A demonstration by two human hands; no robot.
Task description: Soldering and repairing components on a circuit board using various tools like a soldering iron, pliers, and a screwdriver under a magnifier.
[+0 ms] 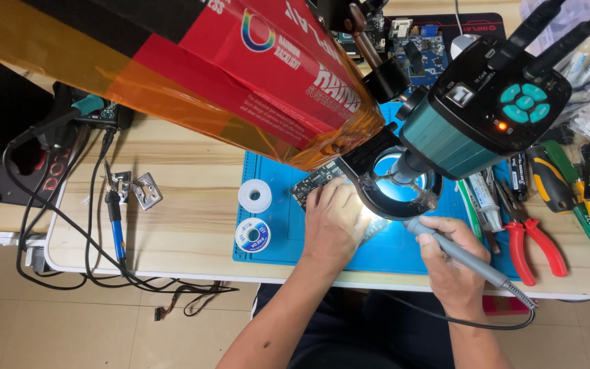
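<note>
My left hand (334, 222) lies flat on a dark circuit board (314, 181) on the blue work mat (276, 246), pinning it down. My right hand (453, 272) grips a grey soldering iron handle (471, 261); its tip points up-left under the black ring light (396, 188) of a teal microscope camera (479, 116). The tip itself is hidden by the ring. A cable runs from the handle's rear end toward the table edge.
Two solder spools (255, 196) (253, 236) sit at the mat's left. Red-handled pliers (530, 242), tubes and other tools crowd the right. A blue-handled iron (116, 229) with stand and black cables lie left. A red and orange box (240, 75) looms overhead.
</note>
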